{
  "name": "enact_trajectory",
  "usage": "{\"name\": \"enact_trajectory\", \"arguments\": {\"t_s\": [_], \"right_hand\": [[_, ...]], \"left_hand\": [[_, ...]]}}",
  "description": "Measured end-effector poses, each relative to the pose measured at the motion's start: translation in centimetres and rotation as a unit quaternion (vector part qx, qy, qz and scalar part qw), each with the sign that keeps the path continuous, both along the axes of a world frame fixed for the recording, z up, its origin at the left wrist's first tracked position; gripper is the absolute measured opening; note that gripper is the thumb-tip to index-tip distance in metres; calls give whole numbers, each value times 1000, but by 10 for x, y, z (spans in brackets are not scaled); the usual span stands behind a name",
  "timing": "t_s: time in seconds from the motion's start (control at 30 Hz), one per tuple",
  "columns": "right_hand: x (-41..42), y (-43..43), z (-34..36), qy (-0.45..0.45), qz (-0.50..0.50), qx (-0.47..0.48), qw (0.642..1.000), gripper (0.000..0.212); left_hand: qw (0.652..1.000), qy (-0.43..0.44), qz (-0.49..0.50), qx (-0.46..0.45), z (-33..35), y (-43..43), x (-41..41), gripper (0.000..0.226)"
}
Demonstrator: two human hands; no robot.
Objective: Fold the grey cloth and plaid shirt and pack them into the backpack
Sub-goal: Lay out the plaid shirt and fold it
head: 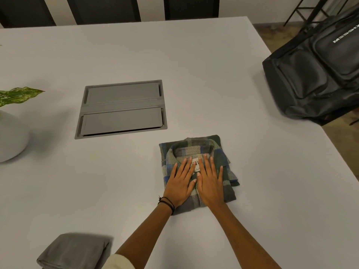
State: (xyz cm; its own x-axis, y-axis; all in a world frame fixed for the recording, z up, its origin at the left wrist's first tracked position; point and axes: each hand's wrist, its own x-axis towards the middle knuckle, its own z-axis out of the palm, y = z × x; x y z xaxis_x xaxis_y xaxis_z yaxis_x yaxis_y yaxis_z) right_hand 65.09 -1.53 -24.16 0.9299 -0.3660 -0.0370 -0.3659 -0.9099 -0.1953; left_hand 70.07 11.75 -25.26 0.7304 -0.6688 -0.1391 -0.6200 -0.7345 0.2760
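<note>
The plaid shirt point(225, 166), green, blue and grey, lies folded into a compact square on the white table point(213, 74), collar facing away from me. My left hand point(180, 183) and my right hand point(210, 181) both press flat on it, side by side, fingers straight. The grey cloth point(75, 251) lies folded at the near left edge of the table, beside my left elbow. The black backpack point(318, 74) stands at the table's right edge, its front pockets facing the table; its opening is not visible.
A grey double-lid cable hatch point(122, 109) is set into the table's middle. A white round vase point(9, 136) with a green leaf point(17, 94) stands at the far left. Dark chairs point(104, 8) line the far side.
</note>
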Motion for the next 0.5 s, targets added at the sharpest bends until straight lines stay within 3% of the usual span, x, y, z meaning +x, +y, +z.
{"name": "enact_trajectory", "arguments": {"t_s": [0.5], "right_hand": [[13,0,-1,54,11,56,997,58]], "left_hand": [[998,55,-12,-17,-6,-3,14,58]]}}
